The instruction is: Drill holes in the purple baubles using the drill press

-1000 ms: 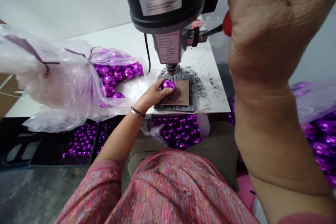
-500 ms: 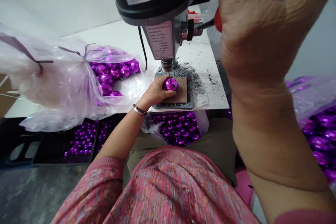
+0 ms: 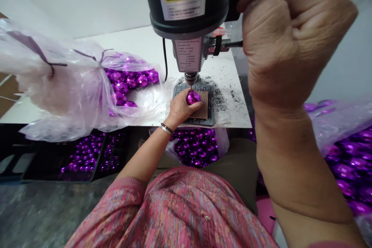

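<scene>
Head view: at 9 o'clock, a translucent plastic bag (image 3: 66,85) is gathered and tied with purple strips, and faceted magenta balls (image 3: 131,81) are heaped inside its open end. At 7 o'clock, a black crate (image 3: 83,159) is filled with more of these balls, and another bag of them (image 3: 194,148) is held at 6 o'clock against the person's lap.

Near the centre, the left hand (image 3: 181,109) is curled firmly around a faceted magenta ball (image 3: 193,97), with the fingers and thumb closed on it. The ball is pressed onto a brown pad (image 3: 204,104) lying on a grey perforated plate (image 3: 211,112), directly beneath the drill bit, whose tip appears to touch the top of the ball. Dark gritty debris (image 3: 221,100) is scattered across the white tabletop (image 3: 151,42) around the plate.

At 12 o'clock, the black drill press head (image 3: 186,4) is seen from above, bearing a yellow warning label. At 2 o'clock, the right hand (image 3: 290,42) is raised and clenched into a fist around the dark lever shaft (image 3: 234,44). Compared with the earlier frame, the red lever handle is now hidden by that fist, and the knuckles are shown more fully. At 4 o'clock, a further heap of balls (image 3: 348,166) is covered partly by plastic.
</scene>
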A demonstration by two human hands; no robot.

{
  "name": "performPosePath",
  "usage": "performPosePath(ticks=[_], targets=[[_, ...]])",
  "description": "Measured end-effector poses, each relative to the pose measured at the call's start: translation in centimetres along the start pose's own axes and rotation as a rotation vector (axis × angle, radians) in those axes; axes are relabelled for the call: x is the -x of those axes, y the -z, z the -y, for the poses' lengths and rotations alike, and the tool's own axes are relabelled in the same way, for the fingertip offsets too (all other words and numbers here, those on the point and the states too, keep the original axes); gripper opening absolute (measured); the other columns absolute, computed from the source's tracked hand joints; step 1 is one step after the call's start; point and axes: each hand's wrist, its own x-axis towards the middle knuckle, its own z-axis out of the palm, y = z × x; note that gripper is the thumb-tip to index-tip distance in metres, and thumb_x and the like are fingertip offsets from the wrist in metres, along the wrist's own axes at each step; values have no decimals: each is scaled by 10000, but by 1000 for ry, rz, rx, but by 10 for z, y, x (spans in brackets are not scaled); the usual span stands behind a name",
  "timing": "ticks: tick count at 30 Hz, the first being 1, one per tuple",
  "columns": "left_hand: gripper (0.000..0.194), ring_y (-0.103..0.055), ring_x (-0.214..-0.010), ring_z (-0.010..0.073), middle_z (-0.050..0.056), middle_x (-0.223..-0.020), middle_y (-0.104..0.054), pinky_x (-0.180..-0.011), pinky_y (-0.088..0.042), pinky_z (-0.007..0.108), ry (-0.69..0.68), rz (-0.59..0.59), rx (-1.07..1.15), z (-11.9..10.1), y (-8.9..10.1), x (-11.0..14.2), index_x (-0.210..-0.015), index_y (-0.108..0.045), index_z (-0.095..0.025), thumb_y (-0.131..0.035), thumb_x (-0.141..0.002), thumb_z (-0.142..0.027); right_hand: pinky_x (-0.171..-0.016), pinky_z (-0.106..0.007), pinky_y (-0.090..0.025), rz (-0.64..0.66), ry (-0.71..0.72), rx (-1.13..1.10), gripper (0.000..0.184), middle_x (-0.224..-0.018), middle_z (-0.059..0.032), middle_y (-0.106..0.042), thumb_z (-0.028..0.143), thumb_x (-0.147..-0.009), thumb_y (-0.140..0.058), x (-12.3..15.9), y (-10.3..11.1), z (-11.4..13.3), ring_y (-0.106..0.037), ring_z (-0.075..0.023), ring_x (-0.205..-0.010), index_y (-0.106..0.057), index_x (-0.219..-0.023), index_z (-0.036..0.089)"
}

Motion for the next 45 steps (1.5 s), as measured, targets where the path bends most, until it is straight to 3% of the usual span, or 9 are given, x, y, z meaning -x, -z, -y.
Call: performPosePath(ticks=[4, 10, 13, 19, 25, 31, 36, 41, 45], targets=[[517, -698, -1068, 294, 72, -1142, -763, -972, -511, 424, 60, -26, 5, -2, -4, -2, -1217, -685, -229, -857, -754, -382, -684, -146, -377, -12, 117, 27, 341, -841, 16, -644, 120, -809, -428, 10, -1, -9, -388, 10, -651, -734, -959, 104], [464, -704, -1034, 307, 66, -1055, -760, -952, -515, 433, 56, -13, -32, -3, -4, -4, -1142, -696, -224, -864, -741, -384, -664, -153, -416, -47, 199, 54, 352, -743, 14, -539, 127, -786, -478, 33, -2, -24, -311, 4, -571, -742, -1018, 118], [464, -702, -1026, 303, 70, -1063, -759, -947, -512, 435, 52, -15, -20, -3, -4, -3, -1143, -690, -219, -860, -746, -389, -731, -163, -444, -40, 217, 141, 361, -704, 7, -474, 92, -807, -482, 40, -2, -27, -350, -13, -600, -733, -1058, 160], [428, -700, -1030, 291, 52, -1070, -762, -935, -513, 415, 15, -39, 30, 4, -7, -1, -1128, -688, -235, -848, -765, -397, -771, -213, -487, -70, 351, 202, 323, -746, 0, -514, 181, -865, -469, 49, -4, -43, -477, -47, -659, -690, -1089, 251], [441, -701, -1029, 299, 56, -1075, -764, -946, -512, 428, 0, -55, 33, 9, -12, -3, -1131, -691, -236, -850, -766, -423, -747, -242, -482, -107, 398, 292, 331, -769, -15, -557, 267, -942, -411, 59, -6, -58, -478, -63, -654, -684, -1128, 244], [447, -696, -1045, 294, 36, -1055, -762, -973, -502, 427, 13, -66, 38, 8, -12, -2, -1130, -704, -260, -861, -743, -419, -718, -253, -453, -170, 490, 204, 311, -778, -3, -634, 223, -922, -423, 71, -15, -72, -505, -73, -672, -713, -1036, 219], [475, -688, -1113, 333, 78, -1107, -765, -1029, -488, 467, 18, -58, 32, 7, -10, -1, -1148, -712, -226, -869, -743, -418, -753, -174, -464, -228, 354, 21, 356, -901, -5, -713, 118, -875, -386, 29, -16, -42, -636, -24, -808, -739, -923, 132], [566, -695, -1100, 317, 89, -1150, -770, -1007, -509, 449, -14, -82, 38, 12, -3, 16, -1187, -697, -210, -916, -699, -395, -731, -180, -450, -25, -40, -102, 317, -807, -16, -696, 50, -867, -429, -32, -11, -4, -604, -19, -751, -746, -872, 73], [625, -698, -1099, 315, 91, -1161, -773, -1009, -507, 451, -96, -79, 59, 20, 4, 47, -1203, -692, -217, -952, -660, -384, -777, -170, -458, 20, -145, -52, 303, -833, 24, -697, 42, -909, -453, -37, -7, 9, -602, -7, -803, -744, -859, 110]])
